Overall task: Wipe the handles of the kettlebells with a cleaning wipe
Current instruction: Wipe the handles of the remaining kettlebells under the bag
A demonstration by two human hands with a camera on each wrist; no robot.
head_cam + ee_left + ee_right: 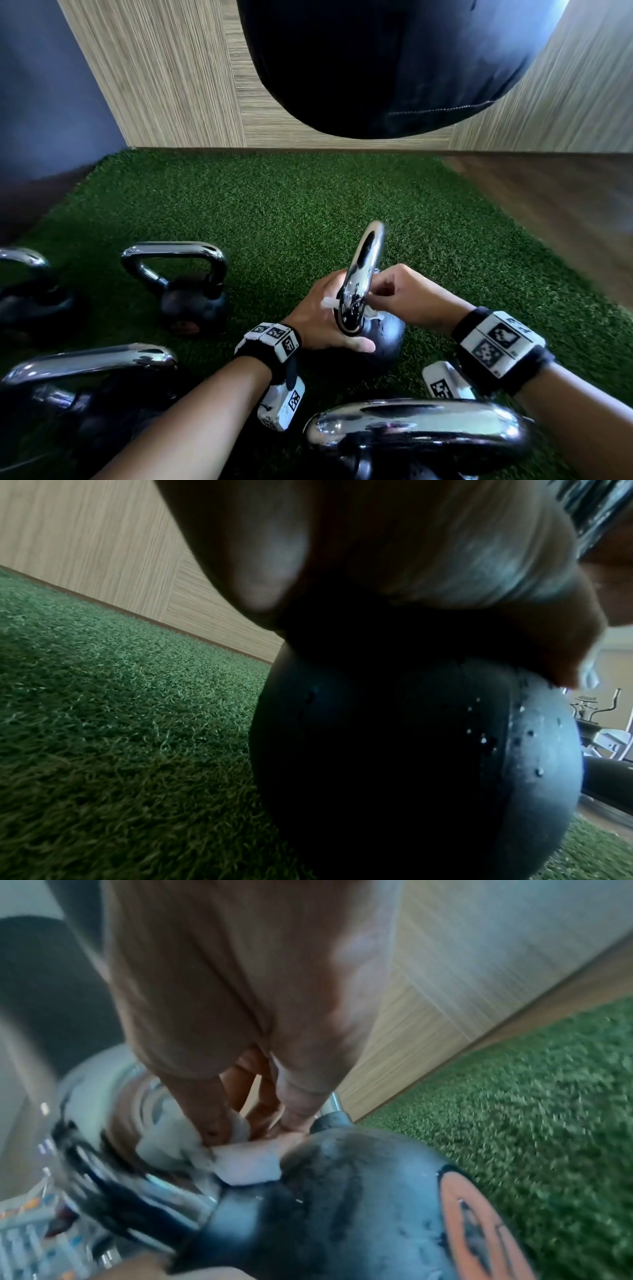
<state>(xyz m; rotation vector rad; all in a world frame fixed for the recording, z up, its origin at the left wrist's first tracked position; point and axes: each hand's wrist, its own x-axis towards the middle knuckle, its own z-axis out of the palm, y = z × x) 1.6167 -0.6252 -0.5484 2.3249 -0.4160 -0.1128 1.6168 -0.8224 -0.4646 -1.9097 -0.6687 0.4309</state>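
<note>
- Nearest, a chrome-handled kettlebell [418, 431] stands at the bottom edge of the head view, untouched.
- Mid-mat, the right hand [407, 301] pinches a white wipe [240, 1158] against the base of the chrome handle [363, 274] — soft and limp, so it probably needs finger pressure to track the curve.
- The left hand [322, 318] lies flat on the black bell [411, 750], fingers straight, steadying it; likely heavy iron, and the polished handle slippery.
- An orange label [479, 1226] shows, blurred — unreadable.
- Farther left, another kettlebell [185, 291] waits on the green turf [308, 192].

Black kettlebell [380, 337], chrome handle [363, 274], green turf [308, 205]
</note>
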